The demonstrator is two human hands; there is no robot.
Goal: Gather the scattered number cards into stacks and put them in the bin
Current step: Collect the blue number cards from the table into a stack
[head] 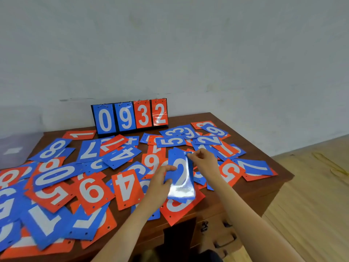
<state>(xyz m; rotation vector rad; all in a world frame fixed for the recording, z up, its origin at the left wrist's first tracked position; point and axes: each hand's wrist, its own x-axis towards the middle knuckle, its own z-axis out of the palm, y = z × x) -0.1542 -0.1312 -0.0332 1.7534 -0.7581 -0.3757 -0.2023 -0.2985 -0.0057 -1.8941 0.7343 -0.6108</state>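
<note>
Several blue and red number cards [90, 188] lie scattered and overlapping across a brown wooden table [251, 193]. Above the table's middle I hold a small stack of blue cards [181, 176] with a white digit on top. My left hand [160, 181] grips the stack's left edge, thumb on top. My right hand [203, 160] pinches its upper right corner. A translucent bin [17, 148] stands at the far left beside the table, blurred.
A flip scoreboard [130, 115] reading 0932 stands upright at the table's back edge against the grey wall. Drawer handles [224, 241] show on the table's front. Pale wooden floor [311, 205] lies to the right.
</note>
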